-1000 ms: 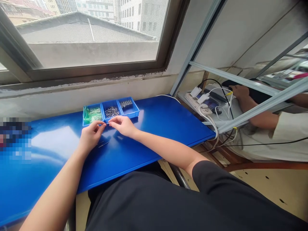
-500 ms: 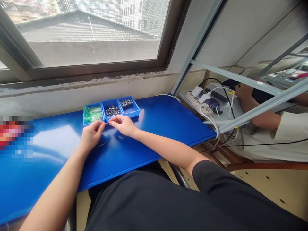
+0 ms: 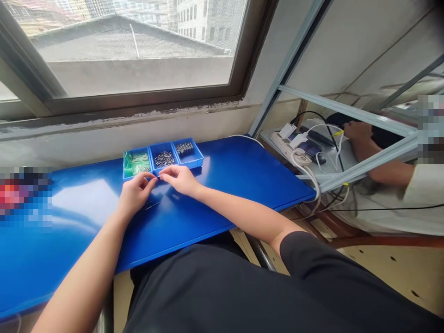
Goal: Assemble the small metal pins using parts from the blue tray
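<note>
Fingertips of my left hand (image 3: 138, 192) and my right hand (image 3: 181, 179) meet just in front of the blue bins. Both are closed in a pinch on a thin rod (image 3: 158, 177) that spans the small gap between them; its exact kind is too small to make out. Under my left hand, a thin dark piece (image 3: 152, 206) lies on the blue table (image 3: 222, 203). The left bin holds a green plastic bag (image 3: 129, 163) with pale slender pieces. Small shiny metal pins (image 3: 164, 159) fill the middle bin, and short metal cylinders (image 3: 184, 148) stand grouped in the right one.
Behind the bins are a wall and a window (image 3: 138, 69). To the right stands a grey metal frame (image 3: 347, 108), with a power strip (image 3: 289, 148), chargers and cables beyond it. Another person's arm (image 3: 385, 166) rests there. A blurred-out object (image 3: 21, 192) lies at left.
The view has shifted slightly, moving everything a little rightward in the picture. Both hands keep their pinch at nearly the same place before the bins.
</note>
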### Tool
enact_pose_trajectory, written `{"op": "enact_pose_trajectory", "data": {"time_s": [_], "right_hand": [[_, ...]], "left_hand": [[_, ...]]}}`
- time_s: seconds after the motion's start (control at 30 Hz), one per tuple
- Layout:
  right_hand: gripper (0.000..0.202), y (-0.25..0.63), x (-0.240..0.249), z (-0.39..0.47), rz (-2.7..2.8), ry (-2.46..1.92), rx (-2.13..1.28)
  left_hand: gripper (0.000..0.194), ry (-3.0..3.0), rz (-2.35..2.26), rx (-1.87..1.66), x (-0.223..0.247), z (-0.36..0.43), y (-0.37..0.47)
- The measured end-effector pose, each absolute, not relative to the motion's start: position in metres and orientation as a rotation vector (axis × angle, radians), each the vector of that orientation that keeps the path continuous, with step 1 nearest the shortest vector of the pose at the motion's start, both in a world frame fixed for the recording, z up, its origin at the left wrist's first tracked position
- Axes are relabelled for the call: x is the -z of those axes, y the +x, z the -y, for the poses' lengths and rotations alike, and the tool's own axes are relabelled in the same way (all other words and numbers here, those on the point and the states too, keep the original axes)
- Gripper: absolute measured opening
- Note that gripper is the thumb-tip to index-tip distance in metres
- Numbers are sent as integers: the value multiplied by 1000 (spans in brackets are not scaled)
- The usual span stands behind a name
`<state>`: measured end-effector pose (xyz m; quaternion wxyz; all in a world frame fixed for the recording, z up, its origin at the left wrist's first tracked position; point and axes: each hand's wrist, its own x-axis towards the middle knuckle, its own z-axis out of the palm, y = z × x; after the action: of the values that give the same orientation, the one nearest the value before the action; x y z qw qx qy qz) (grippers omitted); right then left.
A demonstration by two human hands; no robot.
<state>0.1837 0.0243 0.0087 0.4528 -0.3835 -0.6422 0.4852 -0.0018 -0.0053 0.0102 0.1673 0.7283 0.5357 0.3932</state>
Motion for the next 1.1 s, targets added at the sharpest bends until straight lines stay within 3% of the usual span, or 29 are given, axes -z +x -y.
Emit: {"op": "enact_pose_trajectory", "data": {"time_s": [1.1], "right_hand": [[15, 188, -6, -21, 1714, -950, -1023]], "left_hand": [[29, 2087, -1536, -1115, -8, 4, -1]]}}
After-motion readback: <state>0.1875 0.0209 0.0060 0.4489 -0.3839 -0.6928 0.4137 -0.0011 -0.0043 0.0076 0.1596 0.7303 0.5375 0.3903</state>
